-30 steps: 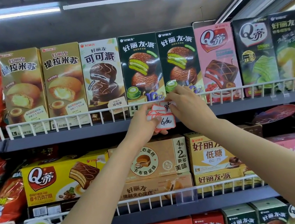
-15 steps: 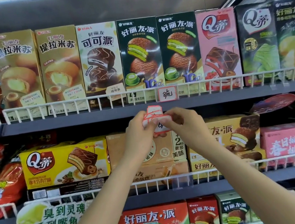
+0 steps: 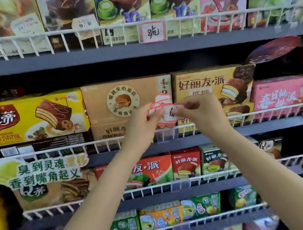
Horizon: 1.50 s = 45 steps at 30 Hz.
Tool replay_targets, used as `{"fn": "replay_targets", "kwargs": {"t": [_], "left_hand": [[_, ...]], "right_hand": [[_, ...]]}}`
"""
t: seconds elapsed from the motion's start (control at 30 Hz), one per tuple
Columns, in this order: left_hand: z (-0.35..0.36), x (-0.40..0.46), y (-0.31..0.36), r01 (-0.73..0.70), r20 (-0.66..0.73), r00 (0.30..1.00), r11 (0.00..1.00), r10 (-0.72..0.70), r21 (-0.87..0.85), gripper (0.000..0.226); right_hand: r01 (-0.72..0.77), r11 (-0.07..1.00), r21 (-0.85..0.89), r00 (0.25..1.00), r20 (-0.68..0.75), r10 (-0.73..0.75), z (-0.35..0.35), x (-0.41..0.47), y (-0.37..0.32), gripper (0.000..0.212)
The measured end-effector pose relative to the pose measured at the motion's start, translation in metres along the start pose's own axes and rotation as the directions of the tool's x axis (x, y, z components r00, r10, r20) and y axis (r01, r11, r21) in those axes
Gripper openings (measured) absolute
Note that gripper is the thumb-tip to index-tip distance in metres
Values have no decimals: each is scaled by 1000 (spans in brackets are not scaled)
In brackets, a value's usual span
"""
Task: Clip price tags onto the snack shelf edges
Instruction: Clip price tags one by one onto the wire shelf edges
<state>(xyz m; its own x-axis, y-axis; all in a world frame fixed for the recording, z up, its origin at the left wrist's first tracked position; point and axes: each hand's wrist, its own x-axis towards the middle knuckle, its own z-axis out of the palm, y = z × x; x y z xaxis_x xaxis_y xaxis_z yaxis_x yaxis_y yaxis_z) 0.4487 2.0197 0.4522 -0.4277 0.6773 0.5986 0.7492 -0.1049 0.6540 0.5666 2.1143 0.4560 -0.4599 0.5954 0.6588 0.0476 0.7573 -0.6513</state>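
My left hand [image 3: 140, 124] grips a small stack of red-bordered white price tags [image 3: 161, 103] in front of the second shelf. My right hand [image 3: 204, 114] pinches the front tag [image 3: 170, 113] of that stack at its right edge. One tag with handwriting [image 3: 152, 32] hangs clipped on the white wire rail [image 3: 72, 30] of the top shelf, between two dark green snack boxes. The second shelf's wire rail [image 3: 52, 150] runs just below my hands and carries a clear plastic tag holder [image 3: 163, 135].
Snack boxes fill every shelf: a yellow Q box [image 3: 30, 117] at left, a tan box [image 3: 124, 99] behind my hands, a pink box [image 3: 281, 93] at right. A green promotional sign [image 3: 35, 170] hangs on the second rail at left. Lower shelves hold more boxes.
The view has dropped from the top shelf to the lower ones. A tag now hangs on the top rail. Both hands came down with the stack, and my right hand pinches the front tag.
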Motion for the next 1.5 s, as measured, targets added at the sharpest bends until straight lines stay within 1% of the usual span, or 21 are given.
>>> {"fn": "replay_targets", "kwargs": {"t": [0.07, 0.13, 0.2, 0.3, 0.37, 0.47, 0.53, 0.7, 0.8, 0.9, 1.07, 1.2, 1.33, 1.5], "left_hand": [[9, -4, -3, 16, -15, 1000, 1000, -16, -10, 42], [16, -7, -5, 45, -23, 999, 999, -45, -9, 37], [22, -8, -10, 87, -34, 996, 996, -86, 25, 33], [29, -13, -17, 169, -65, 984, 985, -167, 30, 29], [32, -20, -23, 219, -90, 973, 975, -214, 46, 26], [33, -27, -32, 309, -88, 949, 947, -302, 90, 24], [34, -29, -37, 344, -84, 938, 935, -337, 91, 24], [37, -34, -38, 320, -63, 947, 944, -315, 80, 25], [37, -35, -37, 318, -42, 948, 946, -316, 64, 26], [36, -37, -40, 317, -47, 948, 947, -315, 49, 21], [37, -38, -43, 342, -72, 937, 939, -342, -13, 22], [37, -37, -45, 355, -76, 931, 935, -356, -30, 22], [34, -38, -46, 336, -72, 938, 941, -338, -43, 19], [36, -38, -48, 333, -56, 942, 942, -330, 42, 24]], "right_hand": [[-7, 1000, 11, 1000, 25, 7, -3, -3, 8, 11], [-18, 999, 45, 999, 42, 16, -4, -2, 16, 8], [-32, 997, 75, 997, 65, 28, -2, 2, 27, 6], [-80, 993, 82, 993, 97, 72, 2, 6, 43, 15], [-120, 988, 98, 987, 121, 108, 5, 6, 52, 15], [-93, 993, 70, 987, 136, 83, 12, 4, 57, 11], [-68, 995, 75, 990, 131, 58, 16, 4, 57, 12], [-38, 996, 80, 993, 112, 29, 27, 6, 60, 11], [-60, 993, 99, 993, 110, 49, 34, 6, 63, 12], [-82, 992, 98, 994, 80, 74, 38, 5, 68, 12], [-62, 998, 16, 996, 60, 61, 39, 2, 69, 12], [44, 996, -75, 998, 55, -40, 39, -2, 69, 9], [81, 987, -141, 996, 55, -74, 41, -3, 69, 12], [86, 980, -179, 995, 58, -77, 40, -3, 69, 15]]}}
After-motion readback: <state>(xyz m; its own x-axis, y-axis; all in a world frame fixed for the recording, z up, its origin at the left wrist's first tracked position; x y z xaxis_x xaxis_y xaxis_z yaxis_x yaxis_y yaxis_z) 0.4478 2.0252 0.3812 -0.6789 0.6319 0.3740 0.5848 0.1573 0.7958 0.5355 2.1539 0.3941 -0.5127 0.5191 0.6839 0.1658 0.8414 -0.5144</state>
